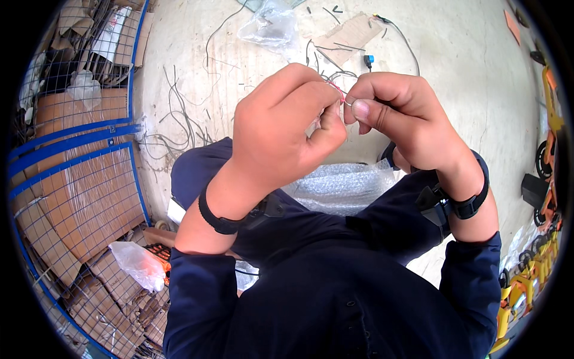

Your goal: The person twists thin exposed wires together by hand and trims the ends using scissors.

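My left hand (287, 122) and my right hand (400, 113) are raised close to the camera, fingertips meeting. Between them they pinch thin wires (339, 91), one reddish and others grey, whose ends stick up behind the fingers. My right thumb presses against a small bare metal end. Both wrists wear black bands. A sheet of bubble wrap (341, 185) lies on my lap below the hands, between my dark blue trouser legs.
Cut wire scraps (179, 119) litter the concrete floor. A clear plastic bag (269, 27) and a cardboard piece (350, 36) lie beyond. Blue wire cages of cardboard (84, 179) stand at left. Yellow and orange parts (538, 251) sit at right.
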The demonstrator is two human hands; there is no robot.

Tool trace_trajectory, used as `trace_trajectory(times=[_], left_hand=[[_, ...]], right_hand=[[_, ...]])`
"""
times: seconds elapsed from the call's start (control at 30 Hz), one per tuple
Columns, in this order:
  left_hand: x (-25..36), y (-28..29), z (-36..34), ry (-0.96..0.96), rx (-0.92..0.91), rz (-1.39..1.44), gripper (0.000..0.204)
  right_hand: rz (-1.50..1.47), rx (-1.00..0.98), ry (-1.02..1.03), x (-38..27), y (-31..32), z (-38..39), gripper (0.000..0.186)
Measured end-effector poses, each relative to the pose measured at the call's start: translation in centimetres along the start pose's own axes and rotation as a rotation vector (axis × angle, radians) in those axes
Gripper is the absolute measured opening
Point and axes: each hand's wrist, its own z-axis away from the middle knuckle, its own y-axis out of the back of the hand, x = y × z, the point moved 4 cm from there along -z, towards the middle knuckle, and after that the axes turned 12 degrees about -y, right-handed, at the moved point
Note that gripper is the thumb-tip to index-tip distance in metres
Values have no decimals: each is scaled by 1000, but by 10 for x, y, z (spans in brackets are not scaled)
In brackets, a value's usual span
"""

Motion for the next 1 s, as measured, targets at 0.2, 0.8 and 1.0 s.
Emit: trace_trajectory(times=[0.2, 0.8, 1.0], left_hand=[[-6, -1, -2, 16, -21, 206, 4], [8, -9, 8, 456, -39, 1200, 14], [7, -11, 11, 512, -21, 1318, 18]], right_hand=[[160, -17, 136, -3, 1, 2, 11], [-299, -312, 83, -11, -6, 6, 16], [-440, -394, 44, -12, -6, 5, 18]])
